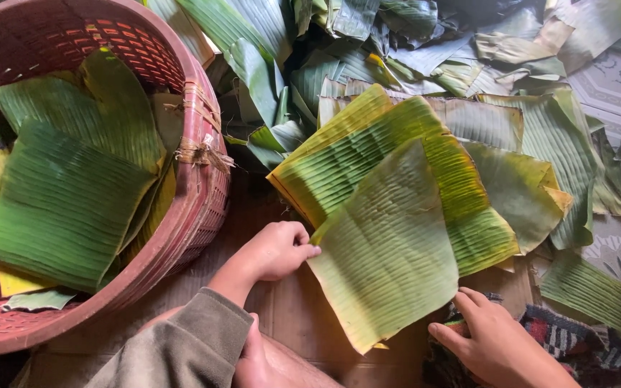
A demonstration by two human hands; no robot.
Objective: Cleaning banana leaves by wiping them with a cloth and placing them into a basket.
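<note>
A pale green banana leaf piece [386, 248] lies tilted on top of a larger green-yellow leaf sheet [375, 154]. My left hand [276, 249] pinches the left edge of the top piece with curled fingers. My right hand [494, 341] touches its lower right corner, fingers apart, resting over a striped cloth [583, 345]. The sleeve on my left arm is grey-brown.
A red woven plastic basket [203, 172] at the left holds several cut leaf pieces [66, 194]. A heap of loose banana leaves [425, 50] covers the far side. Patterned floor tiles [619, 79] show at the right. Brown cardboard [289, 309] lies under my hands.
</note>
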